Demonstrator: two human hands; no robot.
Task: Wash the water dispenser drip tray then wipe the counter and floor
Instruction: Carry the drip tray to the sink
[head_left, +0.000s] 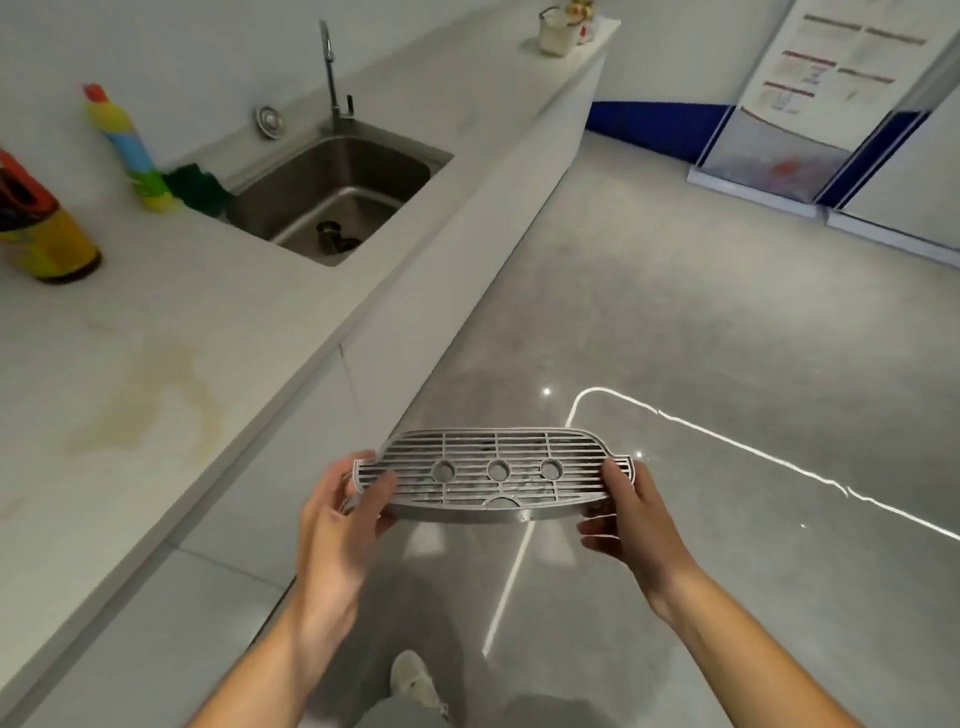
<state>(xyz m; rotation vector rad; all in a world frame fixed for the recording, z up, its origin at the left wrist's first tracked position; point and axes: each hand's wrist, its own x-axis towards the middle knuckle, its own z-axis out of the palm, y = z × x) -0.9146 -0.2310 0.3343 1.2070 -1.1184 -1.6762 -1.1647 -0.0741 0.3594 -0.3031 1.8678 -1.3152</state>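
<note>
Both hands hold the drip tray (493, 475) at lower centre of the frame, above the floor (701, 338). The left hand (337, 514) is curled round its left end, thumb lying over the slats; the right hand (631, 512) pinches the right end, fingers underneath and thumb on top. The tray is carried roughly level, tilted slightly toward the camera.

It looks like a stiff, light piece — a slotted grey grille with three round holes over a shallow basin. The grille may be a separate part that lifts off, so gripping rim and grille together at the ends, as now, seems the safest hold. Once wet it will likely be slippery, and any water left in the basin would spill if tipped.

The worktop (156, 338) runs up the left side of the frame, with a yellowish stain (150, 400) on it. Further up sits the sink (332, 197) with its tap (330, 67), and cleaner bottles (130, 145) at upper left.
</note>
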